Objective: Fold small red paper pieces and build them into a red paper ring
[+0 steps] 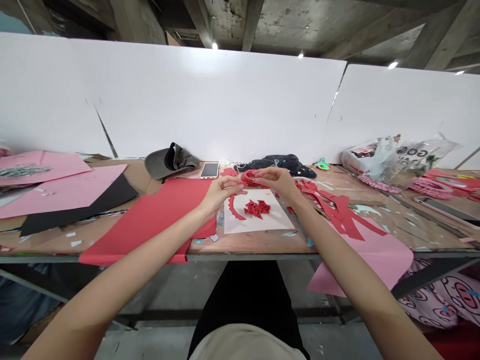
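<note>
My left hand [224, 190] is raised above a white board [257, 228], its thumb and fingers pinched together. Across from it, my right hand [278, 179] has its fingertips closed beside a coil of red folded paper [248, 177]. Whatever is between the fingertips of either hand is too small to make out. A curved strip of red folded paper [231, 209] lies on the board's left side, its upper end close under my left fingertips. Beside it sits a small pile of red folded paper pieces [257, 208].
Red paper sheets [157, 212] hang over the table edge at left, near a cap [170, 161] and a phone [209, 170]. Dark cloth [279, 164] lies behind my hands. Red paper strips [341, 212] and pink paper [378, 255] are at right, before plastic bags [378, 155].
</note>
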`<state>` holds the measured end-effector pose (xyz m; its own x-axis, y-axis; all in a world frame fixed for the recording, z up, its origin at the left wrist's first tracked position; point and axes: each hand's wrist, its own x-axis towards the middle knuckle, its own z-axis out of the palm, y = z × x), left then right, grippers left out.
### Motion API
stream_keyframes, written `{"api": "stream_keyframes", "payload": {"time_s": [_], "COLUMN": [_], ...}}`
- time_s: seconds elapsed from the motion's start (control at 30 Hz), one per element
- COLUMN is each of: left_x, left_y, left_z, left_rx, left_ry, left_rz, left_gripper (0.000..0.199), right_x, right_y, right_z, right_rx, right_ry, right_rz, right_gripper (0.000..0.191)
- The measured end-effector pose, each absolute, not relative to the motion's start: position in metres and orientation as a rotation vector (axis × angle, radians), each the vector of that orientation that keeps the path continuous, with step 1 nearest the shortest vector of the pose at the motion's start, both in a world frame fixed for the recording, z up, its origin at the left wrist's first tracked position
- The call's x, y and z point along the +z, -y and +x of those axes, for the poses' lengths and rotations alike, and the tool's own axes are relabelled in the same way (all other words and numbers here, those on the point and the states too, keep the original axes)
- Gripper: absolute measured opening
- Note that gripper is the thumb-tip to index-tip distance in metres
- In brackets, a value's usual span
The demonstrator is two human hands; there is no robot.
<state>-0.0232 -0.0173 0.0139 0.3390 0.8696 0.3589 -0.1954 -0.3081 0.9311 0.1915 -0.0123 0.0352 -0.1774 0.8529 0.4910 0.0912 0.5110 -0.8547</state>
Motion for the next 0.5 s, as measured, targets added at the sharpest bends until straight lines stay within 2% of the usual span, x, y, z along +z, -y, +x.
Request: {"api": "stream_keyframes", "payload": {"time_s": [0.13,0.33,0.5], "left_x": [0.015,0.019,0.021], "left_y": [0.018,0.022,0.025], "left_z": [-0.023,-0.022,-0.019], "left_rx": [1.208,1.241,1.308], "left_ry": [-0.615,-0.57,-0.567], "left_rz": [1.537,1.544,1.552], "left_gripper": [0.032,0.029,0.031], "right_x": [0.034,0.033,0.037], "right_y": [0.019,0.024,0.029], "right_z": [0.182,0.177,0.175], "right_rx": [0.963,0.939,0.92], "right_ry": [1.606,1.621,1.576], "right_rz": [-0.706,-0.635,-0.609], "right_gripper": [0.029,0.019,0.027]}}
